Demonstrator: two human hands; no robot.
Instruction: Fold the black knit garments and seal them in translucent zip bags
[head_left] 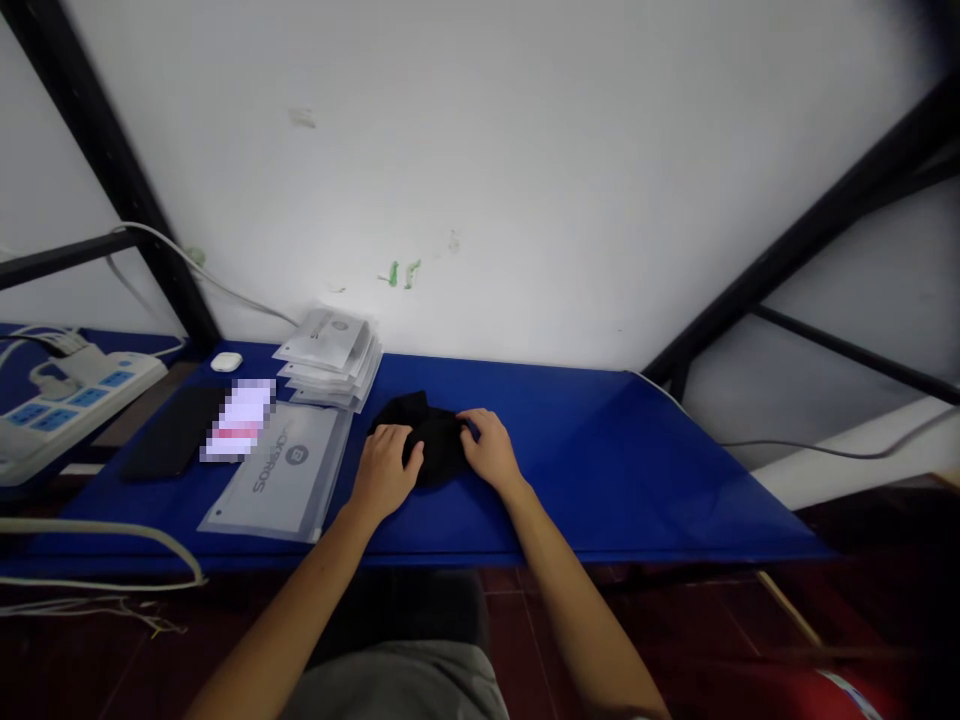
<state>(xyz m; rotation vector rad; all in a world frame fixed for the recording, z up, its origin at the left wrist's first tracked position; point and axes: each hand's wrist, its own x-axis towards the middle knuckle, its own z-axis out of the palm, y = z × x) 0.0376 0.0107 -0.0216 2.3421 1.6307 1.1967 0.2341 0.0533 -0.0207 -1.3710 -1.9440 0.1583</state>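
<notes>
A bunched black cloth item [439, 450] lies on the blue tabletop [600, 470], with folded layers and a raised corner at its far side. I cannot tell what kind of garment or cover it is. My left hand [386, 465] grips its left side, fingers curled over the fabric and thumb toward the middle. On the right edge, my right hand [489, 448] holds the fabric between thumb and fingers. Parts of the fingertips are hidden in the dark cloth. Left of it lies a flat translucent zip bag [281, 490] with printed lettering.
A stack of similar printed bags [330, 350] stands behind the flat one. A lit phone [238, 420], a dark flat device [176, 435] and a small white case [226, 362] lie further left. A power strip [82, 400] with plugs and cables is at the left edge. Black metal posts [750, 290] flank the table.
</notes>
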